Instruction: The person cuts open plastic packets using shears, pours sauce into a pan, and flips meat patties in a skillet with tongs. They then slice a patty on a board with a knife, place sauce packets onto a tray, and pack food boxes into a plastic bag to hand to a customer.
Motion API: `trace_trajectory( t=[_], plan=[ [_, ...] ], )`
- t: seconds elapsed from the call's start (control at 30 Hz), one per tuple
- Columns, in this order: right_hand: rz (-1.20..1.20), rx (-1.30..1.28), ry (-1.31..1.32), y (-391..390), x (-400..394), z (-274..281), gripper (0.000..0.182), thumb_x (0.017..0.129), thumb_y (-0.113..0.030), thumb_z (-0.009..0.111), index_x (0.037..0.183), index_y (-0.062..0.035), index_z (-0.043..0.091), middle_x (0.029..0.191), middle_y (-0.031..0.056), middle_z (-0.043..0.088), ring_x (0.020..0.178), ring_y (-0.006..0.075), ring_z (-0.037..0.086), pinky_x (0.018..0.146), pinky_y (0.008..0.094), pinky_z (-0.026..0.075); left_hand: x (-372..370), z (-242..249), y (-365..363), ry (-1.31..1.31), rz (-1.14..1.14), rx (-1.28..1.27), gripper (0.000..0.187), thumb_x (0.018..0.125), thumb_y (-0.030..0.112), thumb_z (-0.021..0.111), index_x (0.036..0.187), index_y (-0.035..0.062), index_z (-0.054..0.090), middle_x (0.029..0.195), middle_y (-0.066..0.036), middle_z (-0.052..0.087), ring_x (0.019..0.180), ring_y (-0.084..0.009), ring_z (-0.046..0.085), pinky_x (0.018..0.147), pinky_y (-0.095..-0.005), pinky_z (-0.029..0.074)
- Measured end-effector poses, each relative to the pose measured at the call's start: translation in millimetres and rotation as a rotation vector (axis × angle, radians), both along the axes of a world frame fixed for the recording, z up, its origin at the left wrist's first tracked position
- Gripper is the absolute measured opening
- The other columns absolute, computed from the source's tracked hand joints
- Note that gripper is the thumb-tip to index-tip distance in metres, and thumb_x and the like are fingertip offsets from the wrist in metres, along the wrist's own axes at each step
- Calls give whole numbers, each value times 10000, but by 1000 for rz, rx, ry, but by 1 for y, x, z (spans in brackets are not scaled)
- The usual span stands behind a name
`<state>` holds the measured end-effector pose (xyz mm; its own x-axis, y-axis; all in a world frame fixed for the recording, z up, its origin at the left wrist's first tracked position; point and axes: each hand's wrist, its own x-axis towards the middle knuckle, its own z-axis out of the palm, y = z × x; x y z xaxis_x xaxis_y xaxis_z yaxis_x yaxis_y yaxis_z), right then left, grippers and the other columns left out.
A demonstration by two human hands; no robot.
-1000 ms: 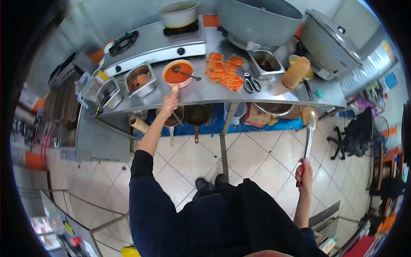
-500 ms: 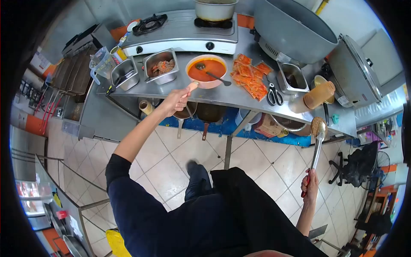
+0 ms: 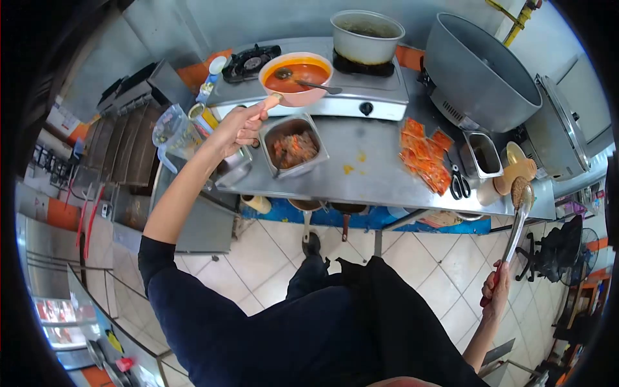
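My left hand (image 3: 242, 129) is closed round the short handle of a pan (image 3: 304, 97) of orange-red sauce. The pan is held over the front of the two-burner stove (image 3: 380, 106), to the right of the black left burner (image 3: 251, 62), and a dark ladle (image 3: 316, 86) rests in it. At the right, my right hand (image 3: 496, 287) grips the red handle of long metal tongs (image 3: 514, 238). Something brown and grainy, which I cannot make out, is at the tongs' far end. A steel container of meat pieces (image 3: 295, 149) sits below the pan.
A large pot (image 3: 366, 39) stands on the right burner. Farther right are a big grey vessel (image 3: 480, 68), flat orange-red packets (image 3: 423, 157), black-handled scissors (image 3: 460, 186), a small steel container (image 3: 482, 155) and an orange bottle (image 3: 519, 170). A clear jug (image 3: 175, 134) is at the left.
The pan of sauce has gone from the steel table up to the stove, lifted by my left hand. The view has shifted. My right hand still holds the tongs.
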<state>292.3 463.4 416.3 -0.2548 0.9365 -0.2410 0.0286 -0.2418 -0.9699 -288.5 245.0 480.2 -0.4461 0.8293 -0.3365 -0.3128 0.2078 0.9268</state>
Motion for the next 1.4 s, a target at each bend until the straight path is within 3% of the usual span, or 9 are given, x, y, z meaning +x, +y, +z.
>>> trace_trajectory(
  t=[0.23, 0.53, 1.03, 1.13, 1.2, 1.23, 1.3, 1.33, 1.4],
  plan=[
    [-62, -10, -4, -42, -86, -2, 318, 954, -402, 435, 962, -89, 490, 497, -61, 316, 358, 5, 231, 311, 177, 166, -143, -7, -10, 63, 111, 38, 258, 940, 321, 479, 832, 89, 451, 513, 108, 294, 349, 24, 248, 303, -154, 173],
    [-126, 30, -42, -57, -148, -1, 304, 939, -403, 471, 929, -101, 503, 482, -60, 344, 351, 0, 249, 303, 174, 152, -280, -59, 9, -26, 221, 93, 241, 945, 310, 467, 847, 90, 468, 531, 110, 302, 354, 16, 242, 300, -151, 182],
    [-186, 37, -73, -57, -171, 16, 277, 950, -379, 460, 911, -107, 496, 482, -67, 316, 362, 1, 224, 305, 175, 140, -315, -95, 45, -57, 246, 121, 237, 928, 300, 497, 820, 91, 464, 536, 96, 325, 375, 5, 271, 334, -154, 172],
    [-207, 23, -66, -54, -173, 20, 271, 952, -372, 457, 913, -106, 494, 482, -67, 312, 363, 0, 219, 305, 174, 142, -312, -94, 49, -57, 293, 72, 241, 945, 316, 462, 846, 96, 465, 530, 103, 297, 369, 3, 225, 323, -148, 180],
    [-159, 46, -54, -49, -168, 18, 270, 953, -368, 456, 914, -104, 495, 485, -66, 312, 364, 0, 217, 307, 172, 142, -315, -91, 49, -91, 121, 114, 324, 931, 383, 459, 895, 64, 504, 571, 58, 419, 434, -25, 439, 374, -142, 278],
    [-160, 43, -54, -46, -165, 17, 270, 953, -368, 456, 914, -104, 495, 485, -66, 312, 364, 0, 217, 307, 172, 142, -313, -92, 52, -90, 120, 111, 324, 931, 383, 459, 895, 64, 504, 571, 58, 419, 434, -25, 439, 374, -142, 278],
    [-148, 31, -54, -39, -159, 14, 299, 956, -389, 437, 946, -92, 476, 484, -61, 326, 352, 4, 238, 305, 180, 151, -278, -62, 57, -55, 359, -45, 518, 921, 504, 383, 1051, 21, 519, 669, -6, 554, 626, -121, 633, 466, -161, 404],
    [-145, 27, -53, -37, -158, 12, 299, 956, -389, 437, 946, -92, 476, 484, -61, 326, 352, 4, 238, 305, 180, 151, -273, -57, 51, -53, 362, -48, 518, 921, 504, 383, 1051, 21, 519, 669, -6, 554, 626, -121, 633, 466, -161, 404],
    [-150, 37, -44, -33, -157, 11, 300, 956, -387, 439, 947, -90, 478, 484, -61, 324, 351, 5, 235, 304, 181, 151, -273, -51, 35, -75, 251, -182, 639, 908, 568, 309, 1157, 20, 525, 846, -88, 652, 861, -213, 667, 642, -249, 501]
  ],
)
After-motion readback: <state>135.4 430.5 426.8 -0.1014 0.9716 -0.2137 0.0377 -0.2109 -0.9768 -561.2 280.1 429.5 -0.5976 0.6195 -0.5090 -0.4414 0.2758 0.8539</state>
